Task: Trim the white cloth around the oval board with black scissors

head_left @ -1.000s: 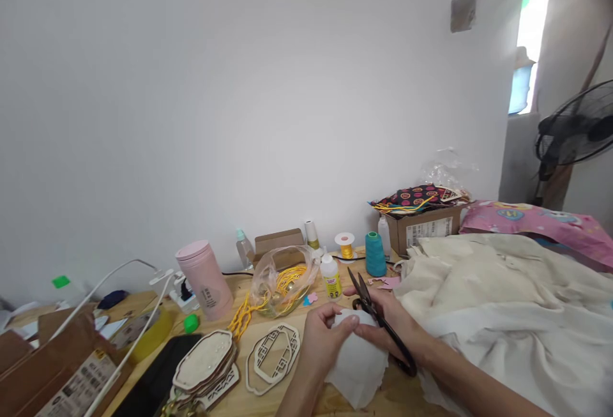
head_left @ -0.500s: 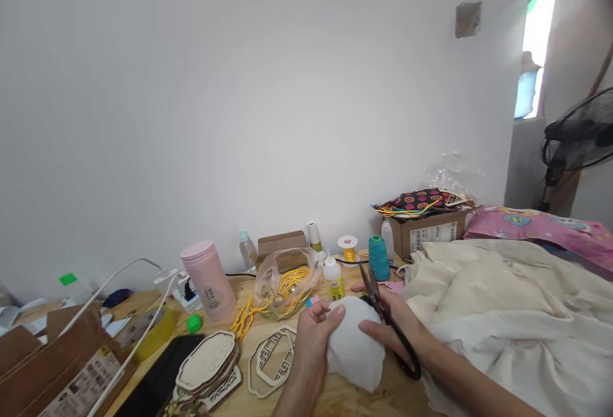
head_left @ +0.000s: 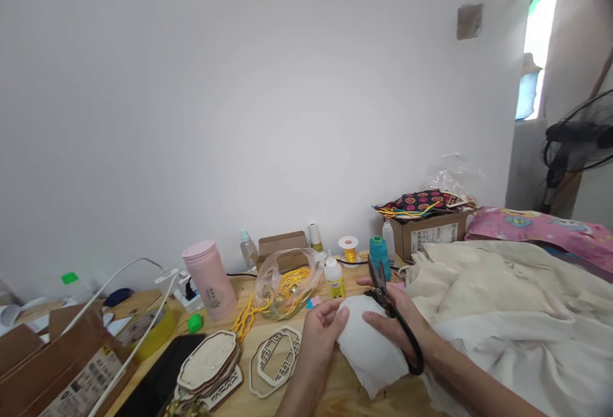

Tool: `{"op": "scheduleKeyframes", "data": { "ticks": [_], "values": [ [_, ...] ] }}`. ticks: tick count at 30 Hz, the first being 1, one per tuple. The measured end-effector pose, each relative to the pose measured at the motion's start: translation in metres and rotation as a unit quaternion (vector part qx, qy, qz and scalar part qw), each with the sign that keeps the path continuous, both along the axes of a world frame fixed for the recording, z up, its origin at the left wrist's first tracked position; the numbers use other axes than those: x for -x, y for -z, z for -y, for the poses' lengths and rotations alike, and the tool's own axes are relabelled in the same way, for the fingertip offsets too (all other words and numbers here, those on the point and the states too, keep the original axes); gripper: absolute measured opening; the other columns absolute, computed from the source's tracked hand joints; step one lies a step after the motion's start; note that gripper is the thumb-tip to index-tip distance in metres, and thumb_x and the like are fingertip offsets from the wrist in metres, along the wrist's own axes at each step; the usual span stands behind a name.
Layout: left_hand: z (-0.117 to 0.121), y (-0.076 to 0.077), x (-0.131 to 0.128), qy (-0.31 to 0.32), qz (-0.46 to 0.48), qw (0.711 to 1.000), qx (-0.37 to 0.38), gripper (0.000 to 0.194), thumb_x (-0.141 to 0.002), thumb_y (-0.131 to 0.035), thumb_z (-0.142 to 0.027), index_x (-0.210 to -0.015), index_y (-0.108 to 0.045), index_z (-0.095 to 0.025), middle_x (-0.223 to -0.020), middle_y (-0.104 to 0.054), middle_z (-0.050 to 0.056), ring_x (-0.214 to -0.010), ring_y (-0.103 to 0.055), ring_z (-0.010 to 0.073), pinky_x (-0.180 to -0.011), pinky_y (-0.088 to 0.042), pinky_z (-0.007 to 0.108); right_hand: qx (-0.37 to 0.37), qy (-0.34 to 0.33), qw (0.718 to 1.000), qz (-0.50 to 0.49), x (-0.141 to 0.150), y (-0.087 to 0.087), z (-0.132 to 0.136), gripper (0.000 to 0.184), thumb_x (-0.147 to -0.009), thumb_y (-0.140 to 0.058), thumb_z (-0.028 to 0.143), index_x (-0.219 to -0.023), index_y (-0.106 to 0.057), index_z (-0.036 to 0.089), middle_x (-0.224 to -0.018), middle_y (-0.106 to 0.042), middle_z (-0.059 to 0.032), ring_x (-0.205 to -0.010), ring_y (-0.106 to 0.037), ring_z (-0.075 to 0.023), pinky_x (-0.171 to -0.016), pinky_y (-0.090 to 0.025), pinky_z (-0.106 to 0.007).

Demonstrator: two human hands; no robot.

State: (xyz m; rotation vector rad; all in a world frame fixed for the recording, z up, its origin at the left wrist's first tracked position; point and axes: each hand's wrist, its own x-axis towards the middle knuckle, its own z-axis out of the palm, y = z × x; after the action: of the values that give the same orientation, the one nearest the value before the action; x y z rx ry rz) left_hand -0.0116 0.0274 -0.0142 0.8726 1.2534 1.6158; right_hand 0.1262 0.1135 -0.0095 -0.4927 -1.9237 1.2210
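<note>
My left hand (head_left: 323, 331) pinches the upper left edge of a white cloth piece (head_left: 371, 353) with thumb and fingers. On the other side, my right hand (head_left: 395, 315) grips the same piece with its thumb on top. Black-handled scissors (head_left: 401, 326) also sit in my right hand, their blades slightly apart and pointing up, away from the cloth. The cloth hangs over the wooden table, and its lower edge looks uneven. Left of my left forearm lies a wooden lattice frame (head_left: 275, 363). My right hand's fingers behind the cloth are partly hidden.
A glue bottle (head_left: 334, 278) and a teal thread cone (head_left: 379, 257) stand just beyond my hands. A cream cloth heap (head_left: 502, 302) covers the right side. Leftward are stacked wooden plaques (head_left: 208, 363), a pink tumbler (head_left: 211, 283) and a bag of yellow cords (head_left: 290, 283).
My hands have shifted slightly right with the white cloth, which now shows wider and tilts to the lower right. The scissors stay in my right hand, their blades turned a little more upright.
</note>
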Motion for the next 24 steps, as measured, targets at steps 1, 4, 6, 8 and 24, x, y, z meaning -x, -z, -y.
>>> {"op": "scheduleKeyframes", "data": {
  "ticks": [1,4,6,8,24],
  "values": [
    [0.0,0.001,0.0,-0.013,-0.011,1.0,0.008,0.041,-0.055,-0.073,-0.041,-0.081,-0.069,-0.01,-0.065,-0.067,0.006,-0.055,-0.055,0.0125,-0.053,-0.04,0.022,-0.016,-0.013,1.0,0.005,0.0,0.001,0.001,0.048,-0.066,-0.059,0.032,-0.11,-0.05,0.014,-0.09,-0.062,-0.007,-0.085,-0.056,-0.0255,-0.071,-0.046,-0.034],
    [-0.002,0.003,0.001,-0.052,-0.036,0.997,0.031,0.036,-0.047,-0.077,-0.041,-0.057,-0.067,-0.008,-0.048,-0.061,0.003,-0.042,-0.047,0.0086,-0.042,-0.033,0.019,-0.044,-0.045,0.998,0.031,0.002,0.005,0.004,0.047,-0.066,-0.057,0.029,-0.11,-0.05,0.014,-0.079,-0.061,-0.005,-0.085,-0.055,-0.026,-0.07,-0.046,-0.033],
    [-0.003,0.004,0.002,-0.067,-0.038,0.996,0.036,0.036,-0.046,-0.077,-0.042,-0.046,-0.063,-0.008,-0.039,-0.056,0.001,-0.037,-0.04,0.0058,-0.038,-0.027,0.018,-0.041,-0.053,0.997,0.041,0.003,0.005,0.006,0.047,-0.066,-0.057,0.028,-0.11,-0.05,0.014,-0.076,-0.06,-0.0045,-0.084,-0.055,-0.0261,-0.069,-0.046,-0.033],
    [-0.003,0.005,0.002,-0.073,-0.036,0.996,0.033,0.036,-0.048,-0.076,-0.042,-0.049,-0.064,-0.008,-0.041,-0.057,0.002,-0.038,-0.041,0.0063,-0.039,-0.029,0.019,-0.028,-0.063,0.997,0.036,0.003,0.002,0.007,0.048,-0.066,-0.057,0.029,-0.111,-0.049,0.013,-0.078,-0.06,-0.0051,-0.083,-0.055,-0.0259,-0.067,-0.046,-0.033],
    [-0.003,0.009,0.01,-0.084,-0.055,0.995,0.014,0.042,-0.057,-0.068,-0.05,-0.058,-0.064,-0.009,-0.047,-0.056,0.001,-0.043,-0.043,0.0091,-0.042,-0.033,0.021,0.017,-0.084,0.996,0.02,0.001,-0.003,0.008,0.053,-0.066,-0.057,0.032,-0.115,-0.048,0.015,-0.085,-0.063,-0.0056,-0.077,-0.057,-0.0236,-0.062,-0.046,-0.03]
  ]
}}
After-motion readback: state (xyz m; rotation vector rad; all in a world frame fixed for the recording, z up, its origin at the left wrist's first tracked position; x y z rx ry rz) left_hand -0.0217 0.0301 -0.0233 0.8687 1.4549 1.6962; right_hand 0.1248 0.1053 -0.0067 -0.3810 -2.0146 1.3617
